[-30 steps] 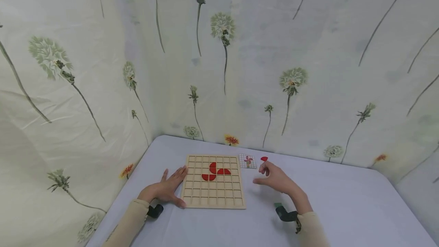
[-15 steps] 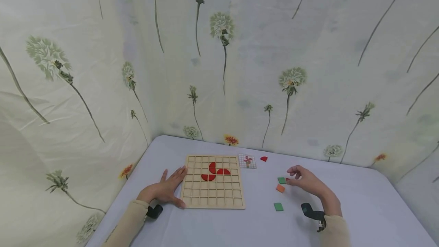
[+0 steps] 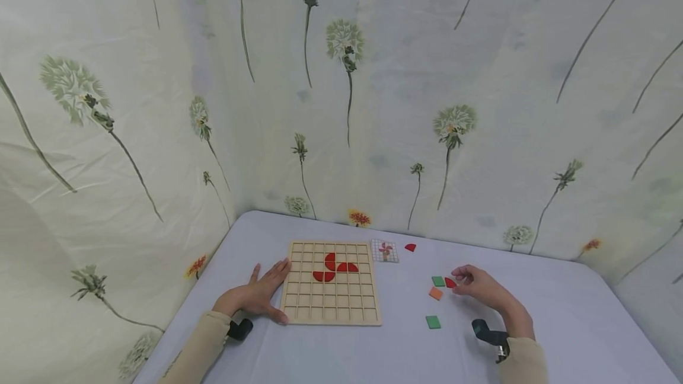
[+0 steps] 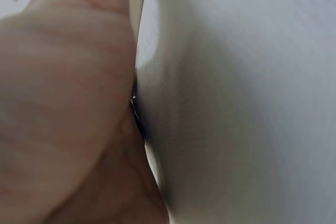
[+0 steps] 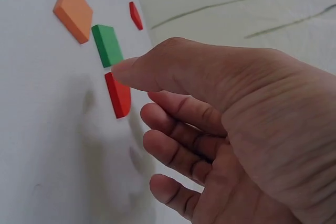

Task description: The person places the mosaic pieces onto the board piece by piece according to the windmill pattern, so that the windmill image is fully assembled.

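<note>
My left hand (image 3: 258,292) rests spread at the left edge of a wooden grid board (image 3: 338,315), fingertips and thumb along its frame. Red quarter-circle pieces (image 3: 348,267) sit in several of the board's cells near its upper middle. To the right, my right hand (image 3: 482,288) hovers by a loose red quarter-circle piece (image 3: 450,283), thumb and fingers apart. In the right wrist view the thumb tip overlaps the upper end of that red piece (image 5: 119,98), which lies on the table. The left wrist view shows mostly blurred palm and tabletop.
Beside the red piece lie a green square (image 3: 438,281) and an orange square (image 3: 436,293). Another green square (image 3: 433,322) is nearer the front. A picture card (image 3: 385,250) lies by the board's upper right corner, with another red quarter-circle (image 3: 410,247) to its right.
My right hand has moved right, away from the board's side, uncovering the green and orange squares, then come down slightly beside the loose red quarter-circle piece. My left hand has stayed put.
</note>
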{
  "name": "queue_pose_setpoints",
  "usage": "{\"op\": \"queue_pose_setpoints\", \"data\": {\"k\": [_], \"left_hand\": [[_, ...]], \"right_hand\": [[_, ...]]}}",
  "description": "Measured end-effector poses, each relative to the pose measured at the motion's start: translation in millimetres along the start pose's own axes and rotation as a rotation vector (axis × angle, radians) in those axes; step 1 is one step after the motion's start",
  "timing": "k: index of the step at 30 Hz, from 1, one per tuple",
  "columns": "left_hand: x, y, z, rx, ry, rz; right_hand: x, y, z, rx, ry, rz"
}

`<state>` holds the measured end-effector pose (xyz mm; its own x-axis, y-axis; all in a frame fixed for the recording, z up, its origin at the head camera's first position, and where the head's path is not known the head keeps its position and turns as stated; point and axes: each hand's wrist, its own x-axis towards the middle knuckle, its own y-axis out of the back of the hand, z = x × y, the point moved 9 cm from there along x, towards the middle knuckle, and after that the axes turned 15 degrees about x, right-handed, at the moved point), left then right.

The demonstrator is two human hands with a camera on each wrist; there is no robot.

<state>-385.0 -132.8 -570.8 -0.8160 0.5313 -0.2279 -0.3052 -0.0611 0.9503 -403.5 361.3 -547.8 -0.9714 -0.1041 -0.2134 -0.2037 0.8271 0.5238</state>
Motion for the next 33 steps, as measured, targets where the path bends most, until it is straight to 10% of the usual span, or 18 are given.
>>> {"op": "queue_pose_setpoints", "data": {"k": [33], "left_hand": [[1.5,-1.9,-1.9,-0.006,0.003,-0.002]], "right_hand": [[6.2,0,-1,-0.087,0.002,0.108]]}}
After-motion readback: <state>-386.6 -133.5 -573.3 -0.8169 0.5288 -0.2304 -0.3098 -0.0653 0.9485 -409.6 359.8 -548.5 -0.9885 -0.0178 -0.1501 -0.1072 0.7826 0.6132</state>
